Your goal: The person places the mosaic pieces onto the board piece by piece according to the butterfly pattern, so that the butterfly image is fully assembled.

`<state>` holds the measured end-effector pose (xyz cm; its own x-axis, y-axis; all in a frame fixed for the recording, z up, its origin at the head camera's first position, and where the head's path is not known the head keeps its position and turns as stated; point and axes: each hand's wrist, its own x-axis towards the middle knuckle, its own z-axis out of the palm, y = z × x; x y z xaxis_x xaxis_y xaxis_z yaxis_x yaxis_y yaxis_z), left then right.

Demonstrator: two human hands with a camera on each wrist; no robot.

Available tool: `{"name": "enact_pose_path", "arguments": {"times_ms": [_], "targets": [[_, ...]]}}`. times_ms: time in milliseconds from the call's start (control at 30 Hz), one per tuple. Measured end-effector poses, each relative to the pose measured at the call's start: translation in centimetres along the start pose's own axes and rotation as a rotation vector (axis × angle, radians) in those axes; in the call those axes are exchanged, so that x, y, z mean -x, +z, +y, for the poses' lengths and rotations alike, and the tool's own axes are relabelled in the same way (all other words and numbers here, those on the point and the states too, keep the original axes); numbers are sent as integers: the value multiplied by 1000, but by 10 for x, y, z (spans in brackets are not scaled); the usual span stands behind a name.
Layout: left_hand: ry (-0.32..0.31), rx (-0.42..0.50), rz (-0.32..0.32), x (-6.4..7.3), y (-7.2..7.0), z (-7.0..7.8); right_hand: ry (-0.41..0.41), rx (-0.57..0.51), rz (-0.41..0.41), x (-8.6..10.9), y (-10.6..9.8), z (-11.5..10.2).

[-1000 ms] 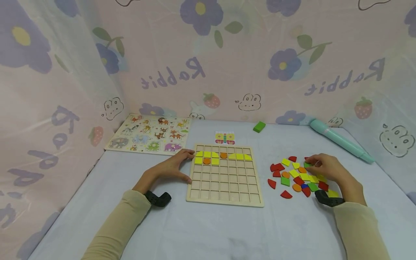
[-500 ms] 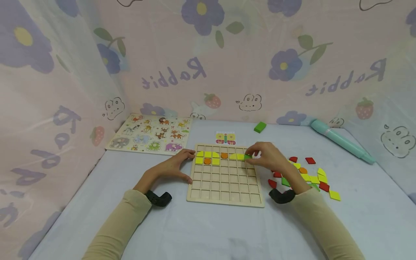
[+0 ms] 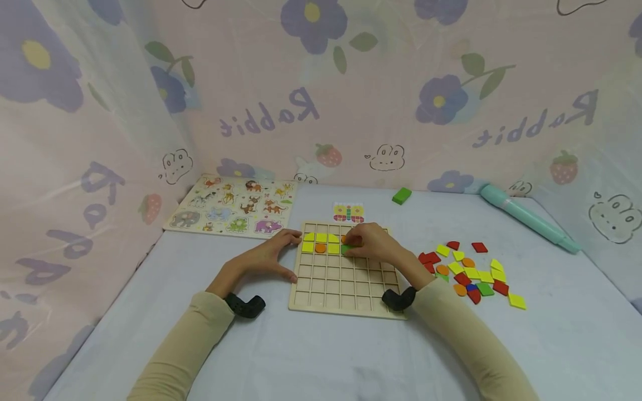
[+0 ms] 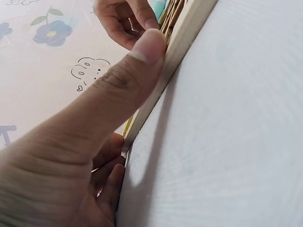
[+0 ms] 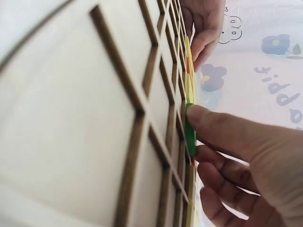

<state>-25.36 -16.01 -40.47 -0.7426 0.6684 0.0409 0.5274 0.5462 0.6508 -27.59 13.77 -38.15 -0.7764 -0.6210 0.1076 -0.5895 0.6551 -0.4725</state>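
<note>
My right hand (image 3: 378,245) pinches a green square tile (image 5: 190,131) between thumb and fingers. The tile is at the wooden grid board (image 3: 328,287), in the second filled row, just right of a yellow tile (image 3: 333,248); whether it is fully seated I cannot tell. My left hand (image 3: 266,259) rests on the board's left edge, its thumb and fingers spread apart. In the left wrist view that thumb (image 4: 151,47) touches the board's side. Yellow tiles (image 3: 321,238) and an orange round tile (image 3: 320,248) sit in cells. My right hand covers part of the upper rows.
Several loose tiles (image 3: 471,273) in red, yellow, green, orange and blue lie right of the board. A small butterfly pattern card (image 3: 348,213) is behind it. Farther back are an animal puzzle board (image 3: 230,206), a green block (image 3: 402,195) and a teal pen-shaped object (image 3: 526,217).
My right hand has picked up the green tile from the loose pile and carried it left, across the board's right side to its middle column. My left hand has stayed at the board's edge.
</note>
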Motion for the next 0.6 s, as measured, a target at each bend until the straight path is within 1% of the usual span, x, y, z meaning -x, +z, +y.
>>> {"name": "enact_pose_path", "arguments": {"times_ms": [133,333,467,600], "targets": [[-7,6,-5,0,0,2,-2,-30,12,0,3,3],[-17,7,-6,1,0,1,-36,-38,19,2,1,3],[-16,6,-4,1,1,0,-43,-43,39,10,-10,6],[-9,2,-2,1,1,0,-14,-50,75,28,-29,20]]}}
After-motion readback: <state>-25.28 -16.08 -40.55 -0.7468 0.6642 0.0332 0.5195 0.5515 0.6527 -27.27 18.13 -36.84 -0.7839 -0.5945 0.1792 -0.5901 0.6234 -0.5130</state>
